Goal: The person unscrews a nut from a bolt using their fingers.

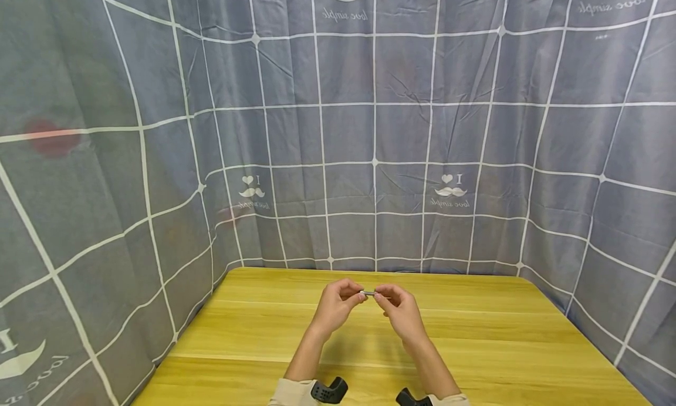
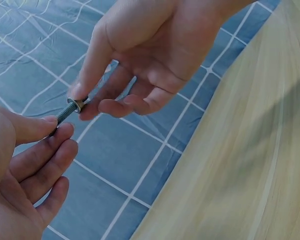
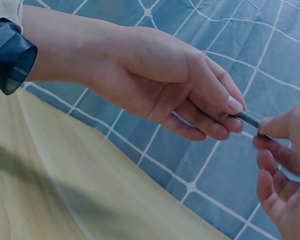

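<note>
Both hands meet in front of the body, above the table, with a small metal bolt [image 1: 368,293] between them. My left hand [image 1: 333,307] pinches the threaded shank between thumb and fingertips; in the left wrist view the thread of the bolt [image 2: 65,113] shows plainly. At the other end, my right hand [image 1: 402,313] pinches with thumb and forefinger beside a shiny metal ring [image 2: 76,104] that looks like a washer. The right fingertips partly cover that end, so I cannot tell its exact shape. In the right wrist view the bolt [image 3: 248,119] spans the gap between both hands' fingertips.
A yellow wood-grain table [image 1: 253,324] spreads beneath the hands. Grey curtains [image 1: 348,136] with white grid lines hang behind it and along both sides. Black wrist-worn devices [image 1: 330,390] sit by the light sleeve cuffs [image 1: 292,392].
</note>
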`<state>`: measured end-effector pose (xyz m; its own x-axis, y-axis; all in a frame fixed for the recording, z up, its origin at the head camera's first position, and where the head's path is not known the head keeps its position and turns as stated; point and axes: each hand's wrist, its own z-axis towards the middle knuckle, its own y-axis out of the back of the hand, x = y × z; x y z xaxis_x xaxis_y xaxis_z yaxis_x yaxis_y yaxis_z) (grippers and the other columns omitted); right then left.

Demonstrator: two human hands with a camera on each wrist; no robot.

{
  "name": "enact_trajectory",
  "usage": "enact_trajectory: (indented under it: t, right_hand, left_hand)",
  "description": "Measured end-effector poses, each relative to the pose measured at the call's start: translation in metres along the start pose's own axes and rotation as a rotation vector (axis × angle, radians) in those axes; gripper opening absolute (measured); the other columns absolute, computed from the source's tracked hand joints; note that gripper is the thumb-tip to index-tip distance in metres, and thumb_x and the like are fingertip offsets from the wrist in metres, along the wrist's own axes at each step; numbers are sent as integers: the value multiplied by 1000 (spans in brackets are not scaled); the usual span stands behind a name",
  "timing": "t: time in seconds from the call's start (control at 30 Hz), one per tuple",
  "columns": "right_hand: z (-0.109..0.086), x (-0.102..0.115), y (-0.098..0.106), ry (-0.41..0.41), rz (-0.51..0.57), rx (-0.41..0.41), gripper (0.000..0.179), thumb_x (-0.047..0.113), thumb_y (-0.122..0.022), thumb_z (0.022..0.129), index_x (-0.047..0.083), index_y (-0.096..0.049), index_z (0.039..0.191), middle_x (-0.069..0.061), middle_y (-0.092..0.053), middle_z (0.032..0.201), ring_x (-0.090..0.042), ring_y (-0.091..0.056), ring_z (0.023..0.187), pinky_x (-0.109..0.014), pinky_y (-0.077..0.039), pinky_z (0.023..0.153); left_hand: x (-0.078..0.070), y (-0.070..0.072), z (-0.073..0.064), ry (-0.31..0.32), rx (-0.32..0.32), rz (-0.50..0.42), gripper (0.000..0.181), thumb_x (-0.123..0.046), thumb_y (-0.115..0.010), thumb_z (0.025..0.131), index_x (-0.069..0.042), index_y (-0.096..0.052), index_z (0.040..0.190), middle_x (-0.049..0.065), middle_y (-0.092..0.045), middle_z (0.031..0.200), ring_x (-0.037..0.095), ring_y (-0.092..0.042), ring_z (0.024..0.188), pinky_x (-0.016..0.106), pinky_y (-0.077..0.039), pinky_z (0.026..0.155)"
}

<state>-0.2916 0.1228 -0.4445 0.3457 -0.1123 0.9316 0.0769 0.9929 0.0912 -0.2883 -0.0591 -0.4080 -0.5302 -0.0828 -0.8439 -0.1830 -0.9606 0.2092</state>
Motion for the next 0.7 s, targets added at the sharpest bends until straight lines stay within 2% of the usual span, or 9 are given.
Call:
enact_trajectory:
  t: [0.13, 0.33, 0.43, 0.7]
  right_hand:
    - [1, 0, 0, 3, 17, 1, 24, 10, -70, 100, 0, -67, 122, -15, -68, 116, -29, -64, 101, -38, -52, 81]
    - [1, 0, -1, -36, -18, -14, 25, 22, -69, 103, 1, -70, 116, -10, -71, 104, -25, -59, 93, -43, -52, 80]
    - [1, 1, -1, -38, -11, -3, 22, 20, -69, 102, 1, -70, 114, -9, -71, 101, -23, -59, 92, -44, -52, 81]
    - [2, -2, 0, 11, -9, 8, 24, 10, -72, 99, 2, -67, 121, -12, -68, 115, -25, -63, 97, -37, -51, 78]
  left_hand:
    - [1, 0, 1, 2, 4, -5, 8, 8, -67, 96, 11, -70, 103, 25, -74, 99, 39, -71, 94, 30, -57, 80]
    - [1, 1, 1, 0, 3, 9, 9, 6, -67, 97, 11, -70, 103, 24, -74, 99, 39, -71, 95, 34, -57, 81]
    - [0, 1, 1, 0, 5, 14, 9, 6, -68, 97, 10, -71, 104, 22, -74, 99, 35, -72, 94, 35, -57, 81]
    - [0, 2, 1, 3, 1, 1, 8, 7, -67, 96, 11, -70, 103, 25, -74, 100, 36, -72, 95, 31, -57, 82]
